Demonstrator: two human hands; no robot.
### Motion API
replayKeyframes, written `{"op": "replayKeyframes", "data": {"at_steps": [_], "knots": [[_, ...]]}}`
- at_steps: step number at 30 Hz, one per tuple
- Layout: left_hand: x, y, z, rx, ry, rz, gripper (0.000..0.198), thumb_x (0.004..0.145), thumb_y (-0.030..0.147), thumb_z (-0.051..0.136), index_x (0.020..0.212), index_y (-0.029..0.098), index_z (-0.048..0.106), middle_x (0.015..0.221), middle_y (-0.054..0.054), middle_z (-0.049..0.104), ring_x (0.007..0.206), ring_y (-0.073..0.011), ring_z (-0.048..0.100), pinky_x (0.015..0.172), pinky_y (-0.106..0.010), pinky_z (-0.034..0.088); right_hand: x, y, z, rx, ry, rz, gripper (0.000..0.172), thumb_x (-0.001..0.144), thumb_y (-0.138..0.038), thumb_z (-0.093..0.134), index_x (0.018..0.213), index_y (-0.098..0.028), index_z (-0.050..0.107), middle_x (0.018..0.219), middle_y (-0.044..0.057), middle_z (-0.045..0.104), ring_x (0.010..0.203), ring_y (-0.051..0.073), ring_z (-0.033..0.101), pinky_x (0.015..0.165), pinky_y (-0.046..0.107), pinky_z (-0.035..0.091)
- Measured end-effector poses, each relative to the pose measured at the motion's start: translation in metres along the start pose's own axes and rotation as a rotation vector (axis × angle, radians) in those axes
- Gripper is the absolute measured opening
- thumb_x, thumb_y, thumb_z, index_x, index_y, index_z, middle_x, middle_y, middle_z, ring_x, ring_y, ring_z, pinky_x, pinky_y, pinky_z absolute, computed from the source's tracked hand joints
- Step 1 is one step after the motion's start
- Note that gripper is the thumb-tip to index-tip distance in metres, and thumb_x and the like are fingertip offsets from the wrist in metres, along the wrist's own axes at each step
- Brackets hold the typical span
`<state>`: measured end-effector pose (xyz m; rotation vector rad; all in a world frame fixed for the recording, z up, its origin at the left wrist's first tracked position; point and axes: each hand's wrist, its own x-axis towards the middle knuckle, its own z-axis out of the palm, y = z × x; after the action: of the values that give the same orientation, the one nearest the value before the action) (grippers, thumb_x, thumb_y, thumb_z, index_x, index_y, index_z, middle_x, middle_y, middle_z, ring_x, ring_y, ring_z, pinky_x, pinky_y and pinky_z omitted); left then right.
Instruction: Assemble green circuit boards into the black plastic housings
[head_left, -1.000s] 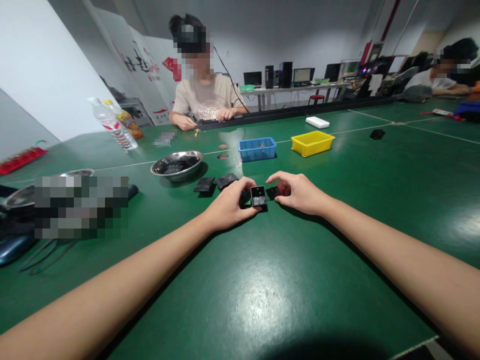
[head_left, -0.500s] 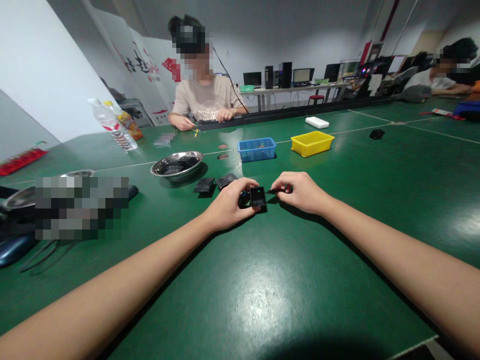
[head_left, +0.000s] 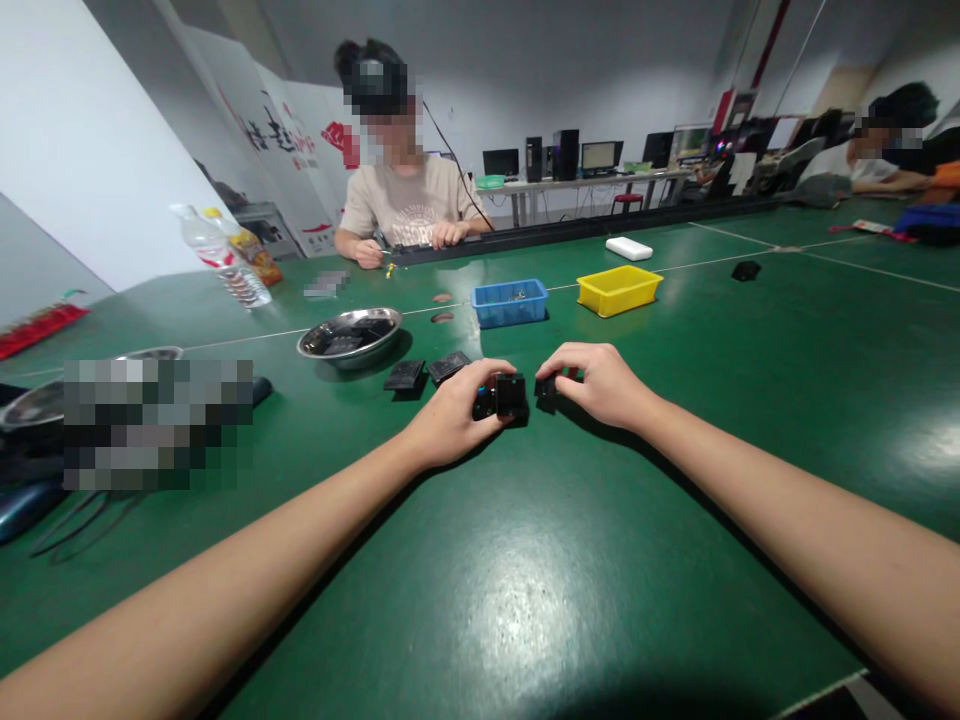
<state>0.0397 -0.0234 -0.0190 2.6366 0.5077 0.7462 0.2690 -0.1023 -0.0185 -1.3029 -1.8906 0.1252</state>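
Note:
My left hand [head_left: 457, 415] is closed around a small black plastic housing [head_left: 511, 397], its open, box-like side turned to the right. A bit of blue shows behind it, between thumb and fingers. Just to the right, my right hand [head_left: 600, 383] pinches a small black plastic piece [head_left: 547, 388], partly hidden by the fingers. A narrow gap separates the two parts. Beyond my left hand lie two black plastic parts, a left one [head_left: 405, 377] and a right one [head_left: 448, 366] partly behind my fingers.
A steel bowl [head_left: 351, 337] with black parts stands left. A blue bin [head_left: 510, 302] with small bits and a yellow bin [head_left: 619, 291] stand farther back. A white box [head_left: 628, 248] and black part [head_left: 746, 270] lie right. A co-worker [head_left: 409, 205] sits opposite; bottles [head_left: 225, 255] stand left.
The black piece in my right hand has turned; it pointed thinly at the housing before and now sits bulkier, tilted downward. The housing has rotated slightly in my left hand. The view has shifted a little.

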Motion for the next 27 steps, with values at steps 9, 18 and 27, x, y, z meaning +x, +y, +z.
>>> {"op": "replayKeyframes", "data": {"at_steps": [9, 18, 27], "knots": [[-0.0006, 0.0019, -0.0005, 0.01, -0.017, -0.034, 0.044, 0.084, 0.027, 0.066, 0.125, 0.021, 0.052, 0.117, -0.007, 0.067, 0.106, -0.0217, 0.065, 0.098, -0.038, 0.051, -0.0009, -0.0025, 0.0011, 0.117, 0.037, 0.067, 0.034, 0.08, -0.002, 0.053, 0.093, -0.016, 0.08, 0.097, 0.007, 0.079, 0.09, 0.019, 0.072, 0.085, 0.031, 0.053], [0.0001, 0.0039, -0.002, 0.006, -0.02, -0.045, 0.044, 0.083, 0.028, 0.067, 0.124, 0.021, 0.053, 0.117, -0.008, 0.067, 0.106, -0.0223, 0.065, 0.097, -0.038, 0.051, -0.0005, 0.0001, 0.005, 0.345, 0.034, 0.227, 0.025, 0.082, -0.014, 0.058, 0.092, -0.017, 0.081, 0.093, 0.007, 0.08, 0.086, 0.019, 0.074, 0.083, 0.033, 0.057], [0.0002, 0.0028, -0.0006, 0.002, -0.018, -0.05, 0.045, 0.083, 0.028, 0.067, 0.125, 0.02, 0.052, 0.114, -0.008, 0.067, 0.104, -0.0224, 0.066, 0.095, -0.038, 0.052, 0.0007, -0.0011, 0.005, 0.363, 0.097, 0.256, 0.02, 0.078, -0.015, 0.061, 0.084, -0.016, 0.081, 0.087, 0.007, 0.08, 0.082, 0.019, 0.073, 0.082, 0.033, 0.057]]}}
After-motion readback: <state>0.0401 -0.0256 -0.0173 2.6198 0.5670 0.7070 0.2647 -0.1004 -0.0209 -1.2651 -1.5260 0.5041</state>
